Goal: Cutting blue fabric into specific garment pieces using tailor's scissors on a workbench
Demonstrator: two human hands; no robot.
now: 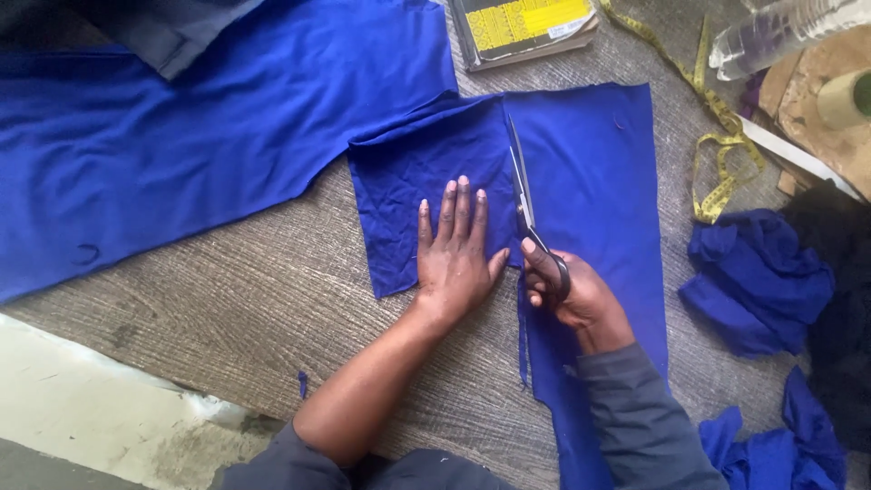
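A folded piece of blue fabric (pixel 599 172) lies flat on the grey wooden table (pixel 254 290). My left hand (pixel 456 254) presses flat on the fabric's left part, fingers together and pointing away from me. My right hand (pixel 573 292) grips the black handles of a pair of scissors (pixel 524 195). The long blades point away from me along a cut line in the cloth, just right of my left hand.
A large blue cloth (pixel 181 127) covers the table's far left. A yellow tape measure (pixel 717 136), a clear plastic bottle (pixel 780 32) and a yellow-and-black booklet (pixel 522 25) lie at the far side. Blue fabric scraps (pixel 758 277) are heaped at the right.
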